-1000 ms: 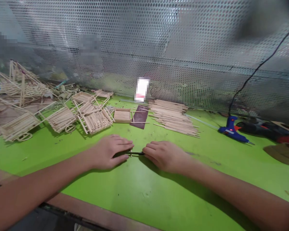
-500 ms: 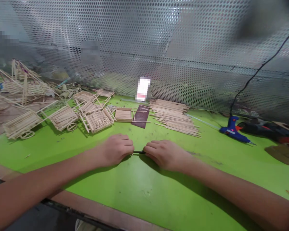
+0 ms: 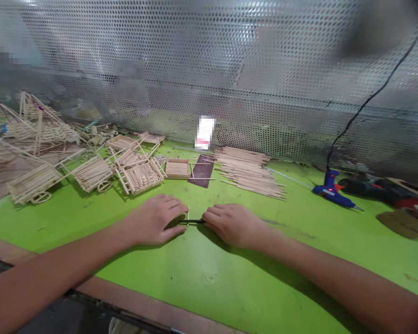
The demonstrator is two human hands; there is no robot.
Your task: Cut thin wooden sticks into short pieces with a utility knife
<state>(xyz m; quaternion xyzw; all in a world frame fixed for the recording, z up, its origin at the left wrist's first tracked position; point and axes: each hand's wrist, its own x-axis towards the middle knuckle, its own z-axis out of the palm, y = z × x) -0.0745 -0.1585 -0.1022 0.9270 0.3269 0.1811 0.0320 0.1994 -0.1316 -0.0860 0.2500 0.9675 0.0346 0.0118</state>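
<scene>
Two bare forearms reach in over a bright green workbench (image 3: 251, 273) whose far side meets a perforated metal sheet (image 3: 251, 60), with a black cord (image 3: 364, 118) running down it on the right. Across the left of the bench lie several stick-built cart models (image 3: 92, 172), and more stick frames are heaped beyond them at far left (image 3: 38, 130). Nearer the middle, a long pile of loose wooden sticks (image 3: 247, 171) sits beside a dark brown pad (image 3: 201, 170) and a small shallow stick tray (image 3: 177, 169). To the right lie a blue hot glue gun (image 3: 330, 191), a dark tool with red parts (image 3: 376, 188) and a brown piece of card (image 3: 404, 222).

The left hand (image 3: 151, 220) and right hand (image 3: 233, 225) rest low on the bench, facing each other, fingers curled inward. Between them, just above the green surface, lies a thin black rod (image 3: 193, 221), its ends at the fingertips of both hands. A pale sliver of stick (image 3: 187, 215) crosses it beside the left hand. The grip looks like a light pinch, though from this angle I cannot tell whether either hand is really closed on the rod.
</scene>
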